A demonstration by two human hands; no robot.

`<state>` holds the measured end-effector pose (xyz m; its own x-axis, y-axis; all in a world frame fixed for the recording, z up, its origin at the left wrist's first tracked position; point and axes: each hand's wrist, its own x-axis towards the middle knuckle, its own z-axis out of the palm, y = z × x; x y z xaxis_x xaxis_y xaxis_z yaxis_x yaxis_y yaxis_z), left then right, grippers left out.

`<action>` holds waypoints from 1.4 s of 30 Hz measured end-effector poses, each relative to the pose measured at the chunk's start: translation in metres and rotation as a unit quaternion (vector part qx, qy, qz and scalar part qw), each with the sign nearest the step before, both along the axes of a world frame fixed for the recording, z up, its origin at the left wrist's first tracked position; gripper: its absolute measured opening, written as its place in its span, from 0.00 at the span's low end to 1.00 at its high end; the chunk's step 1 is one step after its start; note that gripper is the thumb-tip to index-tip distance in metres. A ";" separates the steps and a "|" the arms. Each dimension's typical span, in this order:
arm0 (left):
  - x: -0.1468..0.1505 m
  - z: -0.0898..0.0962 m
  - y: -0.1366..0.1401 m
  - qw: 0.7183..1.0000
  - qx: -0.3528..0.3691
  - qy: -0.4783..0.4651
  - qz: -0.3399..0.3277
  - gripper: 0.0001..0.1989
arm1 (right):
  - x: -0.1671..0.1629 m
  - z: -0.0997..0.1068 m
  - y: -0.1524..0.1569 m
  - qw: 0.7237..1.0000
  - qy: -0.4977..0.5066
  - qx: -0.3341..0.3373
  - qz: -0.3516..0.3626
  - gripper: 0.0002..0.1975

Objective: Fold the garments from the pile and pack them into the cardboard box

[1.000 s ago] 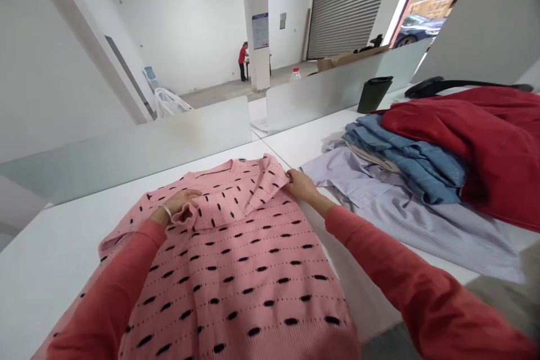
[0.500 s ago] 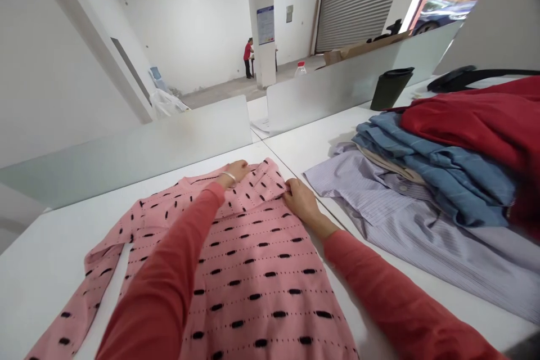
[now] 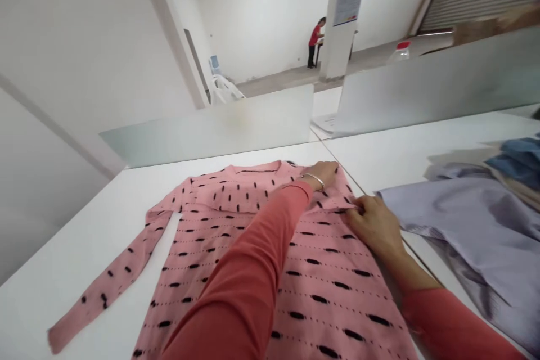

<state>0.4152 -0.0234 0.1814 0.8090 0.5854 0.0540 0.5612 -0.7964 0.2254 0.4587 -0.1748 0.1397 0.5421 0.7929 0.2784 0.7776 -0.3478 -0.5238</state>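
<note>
A pink long-sleeved sweater (image 3: 236, 236) with black dashes lies spread on the white table, neckline at the far side. Its left sleeve stretches out toward the lower left, and the other sleeve is folded across the chest. My left hand (image 3: 324, 174), wearing a bracelet, is at the far right shoulder with its fingers curled on the fabric. Close by, my right hand (image 3: 375, 224) pinches the right edge of the folded part between thumb and fingers. My left forearm crosses over the sweater and hides part of its middle.
A lilac shirt (image 3: 459, 208) and a blue garment (image 3: 521, 158) lie on the right of the table (image 3: 54, 253). Frosted partitions (image 3: 219, 129) run along its back edge. A red-capped bottle (image 3: 403, 50) stands behind them. Farther off, a person in red (image 3: 315, 39) stands near a pillar.
My left hand has slid right along the top of the sweater, from near the neckline to the shoulder edge. My right hand stays at the folded edge. The view has turned left.
</note>
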 end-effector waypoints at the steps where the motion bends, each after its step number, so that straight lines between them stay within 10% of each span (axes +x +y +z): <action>1: -0.005 0.001 0.002 1.000 0.008 0.005 -0.007 0.15 | 0.001 -0.001 0.000 1.000 0.004 -0.007 0.000 0.10; 10: -0.178 0.038 0.021 0.997 0.060 0.009 0.047 0.19 | 0.008 0.005 -0.006 0.996 0.091 -0.007 -0.006 0.07; 17: -0.306 0.016 -0.028 0.993 0.085 0.047 0.068 0.21 | 0.009 0.012 -0.008 0.993 0.112 -0.010 -0.018 0.11; 25: -0.341 0.000 -0.048 0.986 0.063 0.093 0.122 0.26 | -0.014 0.000 -0.016 0.968 -0.164 -0.027 0.186 0.24; 35: -0.387 0.013 -0.058 0.983 0.122 0.038 0.129 0.22 | -0.030 -0.007 -0.035 0.957 -0.243 -0.057 0.147 0.20; 42: -0.481 0.030 -0.110 0.919 0.096 0.031 0.381 0.21 | -0.016 -0.024 -0.027 0.944 -0.233 -0.098 0.211 0.13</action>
